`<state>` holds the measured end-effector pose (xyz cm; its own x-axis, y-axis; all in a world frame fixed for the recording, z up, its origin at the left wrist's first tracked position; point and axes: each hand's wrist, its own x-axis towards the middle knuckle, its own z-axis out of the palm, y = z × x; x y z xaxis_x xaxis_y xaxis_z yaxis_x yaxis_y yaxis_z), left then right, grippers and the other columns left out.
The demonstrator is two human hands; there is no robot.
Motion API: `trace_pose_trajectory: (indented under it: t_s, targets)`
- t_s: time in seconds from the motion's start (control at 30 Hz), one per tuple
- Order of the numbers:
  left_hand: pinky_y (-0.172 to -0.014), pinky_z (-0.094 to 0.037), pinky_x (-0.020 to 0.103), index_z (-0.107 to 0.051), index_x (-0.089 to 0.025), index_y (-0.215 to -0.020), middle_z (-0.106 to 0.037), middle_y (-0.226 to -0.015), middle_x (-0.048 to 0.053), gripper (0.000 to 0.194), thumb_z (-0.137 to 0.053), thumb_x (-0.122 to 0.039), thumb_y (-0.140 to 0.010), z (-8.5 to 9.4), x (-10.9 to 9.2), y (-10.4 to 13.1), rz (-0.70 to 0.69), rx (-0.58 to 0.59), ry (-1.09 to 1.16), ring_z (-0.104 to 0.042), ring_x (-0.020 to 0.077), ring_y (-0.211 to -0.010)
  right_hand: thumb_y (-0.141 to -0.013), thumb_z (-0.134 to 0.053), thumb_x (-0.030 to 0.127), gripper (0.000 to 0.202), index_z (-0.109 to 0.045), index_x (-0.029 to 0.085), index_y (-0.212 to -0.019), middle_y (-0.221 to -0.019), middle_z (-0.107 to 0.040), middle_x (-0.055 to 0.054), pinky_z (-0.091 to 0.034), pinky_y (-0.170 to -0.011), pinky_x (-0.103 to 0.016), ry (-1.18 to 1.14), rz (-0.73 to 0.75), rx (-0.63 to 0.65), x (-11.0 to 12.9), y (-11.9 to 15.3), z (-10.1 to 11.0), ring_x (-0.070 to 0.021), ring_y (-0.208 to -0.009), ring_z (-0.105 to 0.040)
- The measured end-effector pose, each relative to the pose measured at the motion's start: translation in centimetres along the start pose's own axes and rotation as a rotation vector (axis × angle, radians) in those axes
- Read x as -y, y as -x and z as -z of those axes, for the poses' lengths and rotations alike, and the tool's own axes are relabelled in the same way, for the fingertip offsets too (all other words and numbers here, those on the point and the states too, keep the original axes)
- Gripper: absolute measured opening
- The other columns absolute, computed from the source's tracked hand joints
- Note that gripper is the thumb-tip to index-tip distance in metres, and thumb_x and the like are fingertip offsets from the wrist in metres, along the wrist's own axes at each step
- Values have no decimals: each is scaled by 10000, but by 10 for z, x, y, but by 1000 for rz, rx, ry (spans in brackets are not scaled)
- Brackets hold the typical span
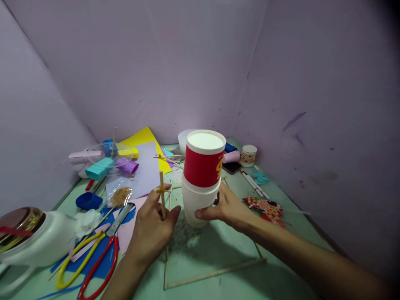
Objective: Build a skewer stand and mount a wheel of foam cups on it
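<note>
My right hand [226,208] is wrapped around a stack of paper cups [200,200], white below with a red-banded cup [203,166] on top. The stack stands upright near the middle. To its left, my left hand [151,227] grips a thin wooden stick [162,200] between thumb and fingers. A yellow rubber band is wound around that stick near its upper part. Below both hands lies a frame of thin sticks [215,273], its corners partly hidden by my hands and the cups.
Scissors [115,233] with red and yellow handles lie at left, beside a white teapot-like vessel [56,237]. Rubber bands in a clear bag [120,196], coloured paper [145,156] and paper rolls [100,168] lie behind. Markers [253,183] and a small tub [248,155] are at right.
</note>
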<state>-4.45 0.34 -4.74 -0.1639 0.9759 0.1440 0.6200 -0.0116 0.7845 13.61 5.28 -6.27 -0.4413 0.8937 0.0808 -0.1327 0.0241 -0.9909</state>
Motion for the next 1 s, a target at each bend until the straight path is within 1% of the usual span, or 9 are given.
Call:
trace_pose_trajectory:
  t_s: [0.2, 0.27, 0.33, 0.4, 0.47, 0.6, 0.73, 0.87, 1.0]
  targets:
    - [-511, -417, 253, -483, -164, -1215, -504, -484, -86, 510, -583, -337, -746, -3, 2, 2, -4, 15, 5, -526, 140, -459, -555, -807, 181, 767, -450, 265, -1228, -1289, -544, -59, -360, -1024, -458, 82, 99, -39, -11, 4, 5, -261, -1208, -489]
    - [-505, -409, 250, -486, -161, -1214, -484, -480, -89, 500, -585, -321, -750, -3, 2, 2, -10, 17, 11, -517, 137, -454, -535, -822, 186, 825, -428, 263, -1256, -1308, -530, -65, -352, -1031, -456, 106, 109, -33, -17, 4, 6, -265, -1229, -471]
    - [-499, -405, 245, -486, -169, -1215, -474, -479, -91, 490, -583, -314, -758, -4, 2, 1, -11, 23, 19, -508, 134, -451, -507, -838, 196, 874, -422, 260, -1273, -1313, -530, -72, -381, -1007, -449, 83, 111, 10, -22, 2, 5, -277, -1229, -473]
    - [-498, -408, 243, -488, -178, -1210, -483, -485, -89, 482, -587, -311, -758, -4, 2, 1, -10, 22, 20, -508, 133, -456, -495, -845, 206, 896, -424, 254, -1285, -1298, -548, -78, -424, -961, -444, 56, 103, 66, -27, -1, 3, -286, -1192, -506]
    - [-494, -410, 242, -492, -190, -1203, -492, -486, -88, 479, -594, -305, -750, -4, 3, 0, -13, 17, 10, -509, 134, -457, -507, -843, 219, 881, -433, 242, -1286, -1272, -570, -81, -454, -919, -434, 60, 82, 84, -31, -4, 2, -282, -1131, -551]
    - [-491, -417, 240, -495, -210, -1195, -509, -500, -86, 471, -598, -299, -744, -5, 5, 0, -10, 11, 16, -518, 135, -462, -559, -811, 204, 773, -471, 226, -1253, -1186, -624, -58, -488, -850, -382, 130, 22, 38, -33, -4, 2, -242, -1015, -603]
    - [-490, -414, 235, -487, -199, -1202, -501, -487, -89, 479, -594, -297, -745, -5, 5, 0, -4, 27, 46, -518, 132, -457, -540, -777, 119, 735, -495, 209, -1213, -1076, -663, -36, -501, -785, -334, 228, 16, -20, -30, -1, 4, -221, -944, -617]
    - [-481, -398, 232, -494, -178, -1192, -478, -474, -95, 472, -595, -302, -748, -5, 3, 0, -5, 23, 45, -502, 127, -442, -555, -768, 148, 610, -547, 194, -1122, -985, -677, -33, -503, -754, -330, 268, -3, -42, -27, 2, 5, -218, -897, -621]
    - [-482, -395, 234, -491, -167, -1191, -481, -486, -93, 462, -586, -284, -754, -5, 2, 1, -18, 21, 29, -501, 126, -446, -544, -783, 172, 541, -580, 194, -1045, -981, -674, -36, -493, -791, -352, 270, 29, -94, -26, 5, 5, -222, -907, -616]
